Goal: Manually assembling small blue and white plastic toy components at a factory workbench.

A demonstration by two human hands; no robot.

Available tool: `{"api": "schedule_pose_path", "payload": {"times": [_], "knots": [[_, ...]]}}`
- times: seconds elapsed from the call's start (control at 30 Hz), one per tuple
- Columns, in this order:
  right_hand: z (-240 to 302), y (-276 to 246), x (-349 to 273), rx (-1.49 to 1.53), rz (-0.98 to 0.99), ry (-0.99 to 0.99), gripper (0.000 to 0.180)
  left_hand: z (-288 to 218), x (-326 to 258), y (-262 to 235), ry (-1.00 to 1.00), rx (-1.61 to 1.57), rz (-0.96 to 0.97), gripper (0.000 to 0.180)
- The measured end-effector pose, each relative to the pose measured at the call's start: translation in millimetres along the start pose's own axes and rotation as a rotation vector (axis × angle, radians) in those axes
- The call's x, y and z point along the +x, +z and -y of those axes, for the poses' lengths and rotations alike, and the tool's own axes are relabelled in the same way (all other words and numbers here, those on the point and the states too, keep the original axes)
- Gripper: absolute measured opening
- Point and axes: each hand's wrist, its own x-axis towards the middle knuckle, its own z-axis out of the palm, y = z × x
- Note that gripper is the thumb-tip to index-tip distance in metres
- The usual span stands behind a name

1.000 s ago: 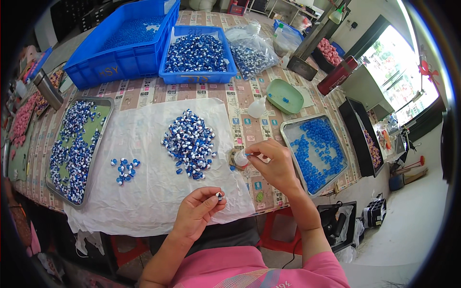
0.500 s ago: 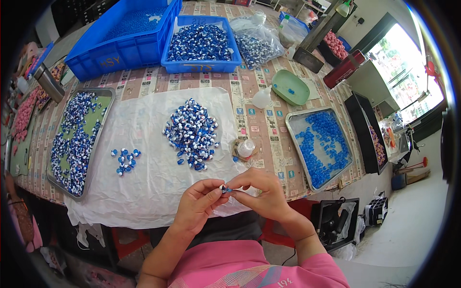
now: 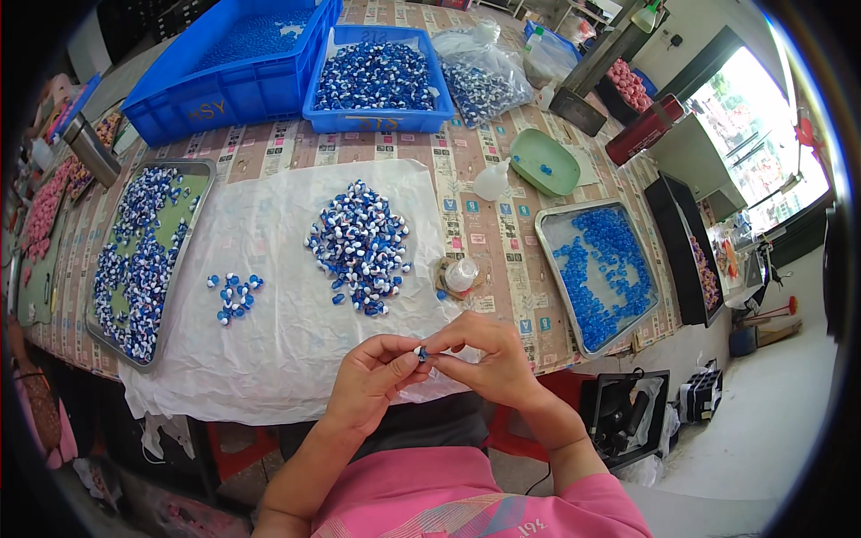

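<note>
Head view: left hand [image 3: 372, 384] and right hand [image 3: 484, 359] meet at the tabletop [image 3: 484, 193] edge, fingers of both pinched on one small blue bead [image 3: 421, 354], just below the white sheet [image 3: 269, 296] with its bead pile [image 3: 360, 248].

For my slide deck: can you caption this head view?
Both hands, left hand and right hand, pinch a small blue-and-white piece above a white sheet heaped with similar pieces.
</note>
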Motion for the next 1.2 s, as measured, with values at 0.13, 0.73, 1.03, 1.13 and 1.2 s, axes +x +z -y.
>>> {"api": "schedule_pose_path", "payload": {"times": [0.13, 0.73, 1.03, 1.13, 1.2], "knots": [[0.3, -3.8, 1.1, 0.027, 0.051, 0.036, 0.015, 3.1, 0.1, -1.1, 0.016, 0.006, -0.002, 0.016], [-4.5, -60.0, -29.2, 0.170, 0.067, 0.007, 0.018, 29.9, 11.4, 49.7, -0.037, 0.004, -0.015, 0.013], [-42.4, -156.2, -22.2, -0.449, -0.446, 0.008, 0.020, -26.1, -1.0, 33.0, 0.338, 0.699, -0.366, 0.014], [-74.2, -201.0, -26.9, -0.729, -0.439, 0.181, 0.021, -49.8, -2.8, -2.7, 0.545, 1.040, -0.475, 0.014], [-89.1, -213.5, -29.1, -0.756, -0.405, 0.220, 0.021, -60.6, -1.5, -13.0, 0.567, 1.157, -0.525, 0.014]]}}
